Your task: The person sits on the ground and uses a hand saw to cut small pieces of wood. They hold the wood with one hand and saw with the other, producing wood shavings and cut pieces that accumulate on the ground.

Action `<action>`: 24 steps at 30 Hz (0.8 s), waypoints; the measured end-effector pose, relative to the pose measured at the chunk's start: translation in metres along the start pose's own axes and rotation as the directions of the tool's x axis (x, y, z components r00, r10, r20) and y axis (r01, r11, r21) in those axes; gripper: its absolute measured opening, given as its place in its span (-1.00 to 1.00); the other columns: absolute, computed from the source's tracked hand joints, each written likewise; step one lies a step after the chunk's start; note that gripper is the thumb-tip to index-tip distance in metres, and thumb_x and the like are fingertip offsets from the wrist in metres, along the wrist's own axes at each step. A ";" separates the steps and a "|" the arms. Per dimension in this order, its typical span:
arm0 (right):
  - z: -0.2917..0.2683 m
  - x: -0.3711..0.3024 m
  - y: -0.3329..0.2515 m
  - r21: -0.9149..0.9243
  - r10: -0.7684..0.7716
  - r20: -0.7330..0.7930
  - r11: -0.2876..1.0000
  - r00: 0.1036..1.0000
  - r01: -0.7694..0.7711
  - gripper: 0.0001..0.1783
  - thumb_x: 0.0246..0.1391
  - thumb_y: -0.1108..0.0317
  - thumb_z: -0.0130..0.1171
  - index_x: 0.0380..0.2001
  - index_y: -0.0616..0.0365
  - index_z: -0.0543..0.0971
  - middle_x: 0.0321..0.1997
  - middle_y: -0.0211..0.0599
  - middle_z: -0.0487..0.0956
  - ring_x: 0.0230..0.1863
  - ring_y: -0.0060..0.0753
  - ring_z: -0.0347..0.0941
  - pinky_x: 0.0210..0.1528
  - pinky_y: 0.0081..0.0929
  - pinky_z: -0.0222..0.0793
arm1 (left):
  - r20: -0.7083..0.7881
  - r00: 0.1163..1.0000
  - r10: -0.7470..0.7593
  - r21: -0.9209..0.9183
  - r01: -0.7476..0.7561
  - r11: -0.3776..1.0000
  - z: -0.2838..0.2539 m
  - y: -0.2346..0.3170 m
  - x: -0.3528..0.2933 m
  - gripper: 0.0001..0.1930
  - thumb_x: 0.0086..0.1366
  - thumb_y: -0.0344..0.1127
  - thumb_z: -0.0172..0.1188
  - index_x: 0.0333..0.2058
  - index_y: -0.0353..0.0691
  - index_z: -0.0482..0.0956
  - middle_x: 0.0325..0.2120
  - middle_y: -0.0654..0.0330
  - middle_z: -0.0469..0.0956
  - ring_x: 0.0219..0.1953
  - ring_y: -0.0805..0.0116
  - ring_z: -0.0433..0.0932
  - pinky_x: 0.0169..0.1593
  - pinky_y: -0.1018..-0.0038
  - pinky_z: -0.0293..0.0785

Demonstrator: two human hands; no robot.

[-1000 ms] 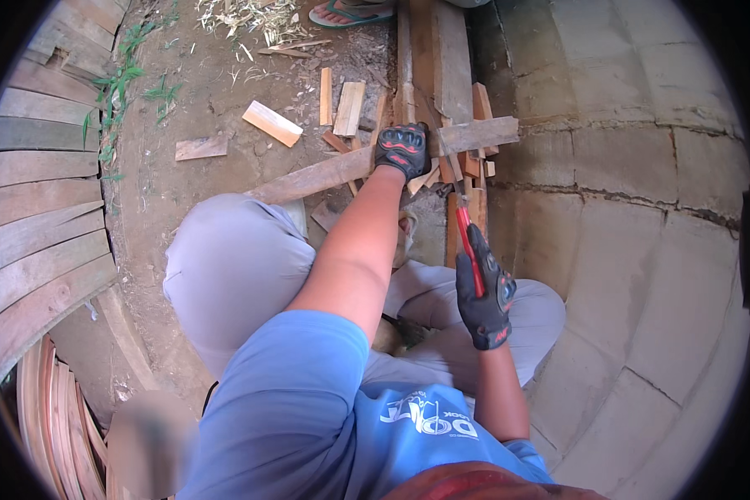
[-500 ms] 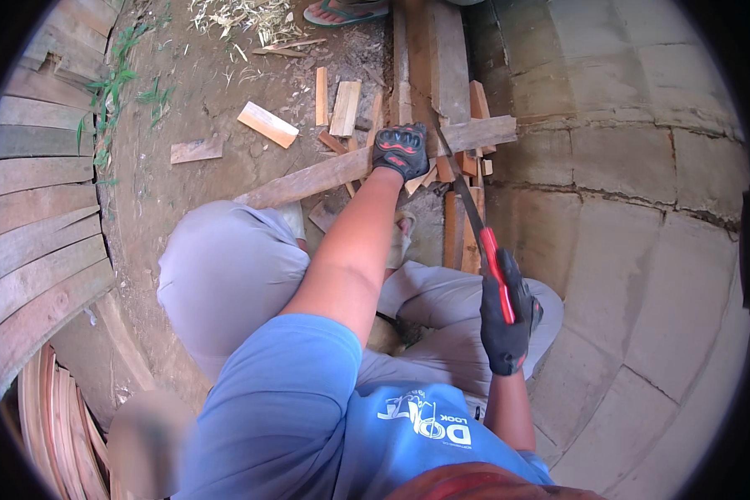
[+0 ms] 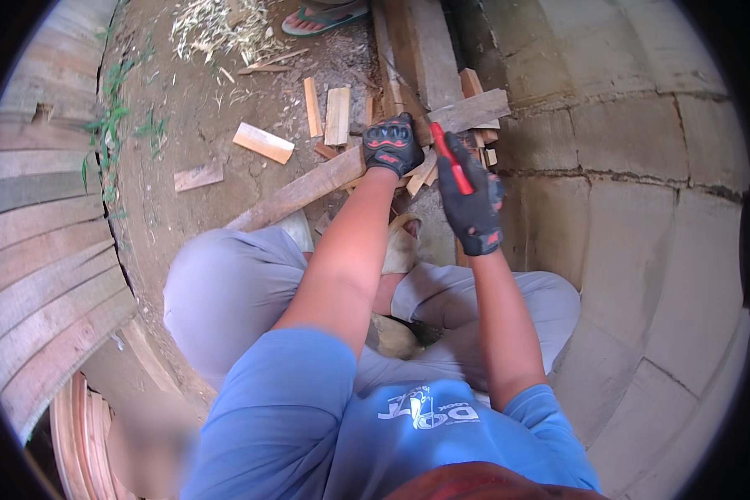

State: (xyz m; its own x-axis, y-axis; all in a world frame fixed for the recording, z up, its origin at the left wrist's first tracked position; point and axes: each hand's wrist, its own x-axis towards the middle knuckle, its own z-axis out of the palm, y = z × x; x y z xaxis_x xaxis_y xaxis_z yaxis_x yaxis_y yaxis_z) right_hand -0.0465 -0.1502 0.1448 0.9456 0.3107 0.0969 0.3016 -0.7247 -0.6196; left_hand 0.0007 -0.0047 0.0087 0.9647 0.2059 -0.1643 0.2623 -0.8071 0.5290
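My left hand (image 3: pixel 392 148), in a black glove with red trim, is closed over a long wooden plank (image 3: pixel 308 187) that lies slantwise in front of me. The right hand (image 3: pixel 472 204), gloved alike, grips the red handle (image 3: pixel 451 158) of a handsaw, now close beside the left hand. The saw's dark blade (image 3: pixel 404 79) runs forward and slightly left, across the plank. Part of the plank extends to the right of the saw. My right fingers are partly hidden behind the handle.
Long timbers (image 3: pixel 442 62) run away from me under the plank. Several short offcuts (image 3: pixel 337 117) lie around it, with wood shavings (image 3: pixel 225 33) beyond. Another person's sandalled foot (image 3: pixel 325 21) is at the far side. A block wall (image 3: pixel 633 221) borders the right, boards (image 3: pixel 42 225) the left.
My right hand has pushed the saw forward and left, bringing its handle up to the plank. The left hand stays on the plank; the view has shifted slightly.
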 end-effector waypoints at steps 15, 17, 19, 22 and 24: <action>0.014 -0.016 0.027 0.099 -0.109 -0.102 0.988 0.989 0.119 -0.49 0.44 0.19 0.11 0.41 -0.15 0.53 0.20 -0.13 0.70 -0.01 0.06 0.71 0.04 -0.14 0.61 | -0.118 0.992 0.047 0.100 -0.035 0.994 0.013 -0.009 0.013 -0.48 0.24 0.21 0.36 -0.14 -0.16 0.69 -0.22 -0.08 0.76 -0.08 -0.16 0.75 0.00 0.00 0.65; 0.016 -0.023 0.026 0.134 -0.114 -0.077 0.983 0.991 0.123 -0.48 0.44 0.20 0.11 0.41 -0.15 0.53 0.21 -0.12 0.70 0.02 0.06 0.71 0.05 -0.15 0.61 | -0.133 0.989 0.065 0.120 -0.049 0.992 0.021 -0.022 0.004 -0.49 0.25 0.21 0.36 -0.15 -0.16 0.69 -0.22 -0.08 0.75 -0.09 -0.15 0.75 -0.02 -0.01 0.66; 0.015 -0.023 0.023 0.081 -0.061 0.002 0.995 0.998 0.061 -0.48 0.43 0.20 0.12 0.42 -0.15 0.52 0.22 -0.12 0.69 0.04 0.05 0.70 0.05 -0.14 0.61 | -0.091 0.995 0.048 0.123 -0.036 0.992 0.013 -0.018 0.004 -0.50 0.27 0.20 0.34 -0.15 -0.16 0.70 -0.21 -0.10 0.75 -0.09 -0.16 0.75 -0.02 -0.01 0.65; 0.006 -0.027 0.020 0.140 -0.014 0.065 0.990 0.998 0.005 -0.48 0.43 0.20 0.12 0.42 -0.12 0.52 0.21 -0.08 0.69 0.04 0.06 0.69 0.04 -0.12 0.60 | -0.030 0.999 0.034 0.141 -0.030 0.990 0.010 -0.018 -0.009 -0.47 0.27 0.22 0.32 -0.14 -0.17 0.71 -0.18 -0.12 0.74 -0.07 -0.16 0.75 -0.01 -0.01 0.65; 0.003 -0.029 0.027 0.198 -0.043 0.043 0.980 0.998 0.033 -0.48 0.44 0.18 0.12 0.41 -0.10 0.52 0.18 -0.05 0.69 0.03 0.07 0.69 0.04 -0.11 0.60 | -0.016 0.999 0.036 0.131 -0.034 0.991 0.010 -0.016 0.000 -0.44 0.26 0.25 0.32 -0.13 -0.19 0.71 -0.15 -0.13 0.74 -0.05 -0.15 0.74 0.01 0.00 0.65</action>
State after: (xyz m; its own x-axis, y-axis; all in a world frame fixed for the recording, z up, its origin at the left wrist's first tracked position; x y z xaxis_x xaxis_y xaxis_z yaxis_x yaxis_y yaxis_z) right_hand -0.0662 -0.1768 0.1225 0.9257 0.3676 0.0896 0.3029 -0.5781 -0.7577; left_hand -0.0039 0.0026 -0.0079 0.9738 0.1855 -0.1317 0.2243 -0.8792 0.4204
